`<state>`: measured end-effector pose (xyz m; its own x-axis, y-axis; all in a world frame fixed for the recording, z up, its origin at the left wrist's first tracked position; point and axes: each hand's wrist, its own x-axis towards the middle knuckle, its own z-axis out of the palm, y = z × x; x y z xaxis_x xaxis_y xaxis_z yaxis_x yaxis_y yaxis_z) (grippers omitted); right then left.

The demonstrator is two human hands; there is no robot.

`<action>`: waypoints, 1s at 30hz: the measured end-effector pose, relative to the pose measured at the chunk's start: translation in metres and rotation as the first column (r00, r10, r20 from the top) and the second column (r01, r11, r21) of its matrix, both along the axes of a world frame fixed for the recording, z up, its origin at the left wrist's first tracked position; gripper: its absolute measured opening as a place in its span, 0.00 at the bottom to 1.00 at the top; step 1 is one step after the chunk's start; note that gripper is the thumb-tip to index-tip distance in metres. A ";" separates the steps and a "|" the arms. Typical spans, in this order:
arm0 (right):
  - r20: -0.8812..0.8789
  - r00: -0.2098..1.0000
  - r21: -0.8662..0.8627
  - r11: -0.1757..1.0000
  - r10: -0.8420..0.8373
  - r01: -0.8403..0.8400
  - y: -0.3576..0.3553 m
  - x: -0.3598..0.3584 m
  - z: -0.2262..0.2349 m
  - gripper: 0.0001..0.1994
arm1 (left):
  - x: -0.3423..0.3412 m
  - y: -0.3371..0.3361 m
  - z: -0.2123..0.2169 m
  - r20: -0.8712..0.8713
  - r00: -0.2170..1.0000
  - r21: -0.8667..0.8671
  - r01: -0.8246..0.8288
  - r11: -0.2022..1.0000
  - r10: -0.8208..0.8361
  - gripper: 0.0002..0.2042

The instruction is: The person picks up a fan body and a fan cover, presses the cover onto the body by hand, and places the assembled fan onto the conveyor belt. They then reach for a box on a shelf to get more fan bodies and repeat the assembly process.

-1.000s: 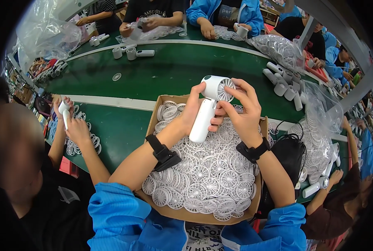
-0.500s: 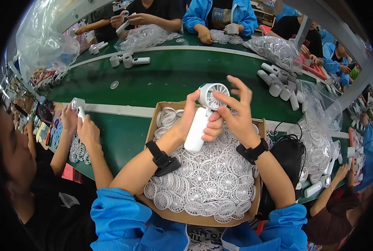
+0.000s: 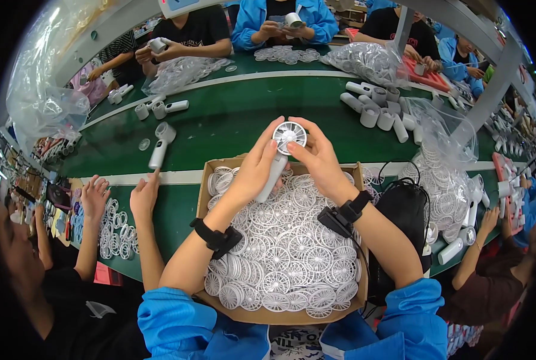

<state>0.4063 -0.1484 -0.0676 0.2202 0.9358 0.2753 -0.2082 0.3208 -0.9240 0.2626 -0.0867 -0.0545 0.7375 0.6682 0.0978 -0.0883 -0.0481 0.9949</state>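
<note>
Between both my hands is a handheld fan with a round white grille (image 3: 290, 137) facing me. Its pale grey handle (image 3: 272, 178) slants down to the left. My left hand (image 3: 257, 163) wraps the left side of the fan head, its fingers closed. From the other side my right hand (image 3: 320, 159) grips the head, with the thumb pressed on the grille; its other fingers are partly hidden behind. Directly below, an open cardboard box (image 3: 364, 300) holds a heap of white spoked fan grilles (image 3: 280, 258).
A green conveyor belt (image 3: 232, 114) runs across beyond the box. A white fan (image 3: 158, 147) and several fan bodies (image 3: 382, 108) lie on it. To the right are a black bag (image 3: 400, 228) and a plastic bag of grilles (image 3: 439, 192). Co-workers' hands (image 3: 145, 195) are at left.
My fan's head has turned its grille toward me, and my right hand has closed around it from an open-fingered pose. The left co-worker's fan now lies on the belt, out of the hands.
</note>
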 end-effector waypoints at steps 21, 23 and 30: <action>0.951 0.306 -0.009 0.993 0.044 -0.115 -0.001 -0.001 -0.036 0.22 | -0.012 0.068 -0.016 -0.113 0.893 0.025 -0.437 0.899 0.436 0.23; 0.978 0.207 0.037 0.992 -0.011 -0.122 -0.015 -0.010 -0.062 0.21 | -0.003 0.074 -0.004 -0.270 0.893 0.474 -0.202 0.857 0.360 0.21; 0.960 0.180 -0.183 0.968 0.213 -0.170 -0.011 -0.005 -0.046 0.19 | 0.108 0.113 0.028 -0.506 0.840 0.784 0.355 0.509 0.194 0.17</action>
<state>0.4010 -0.1591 -0.1134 -0.3864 0.9171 0.0978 0.8032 0.3868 -0.4531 0.3704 0.0261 -0.0265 0.8970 0.4013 0.1854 0.3166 -0.8758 0.3643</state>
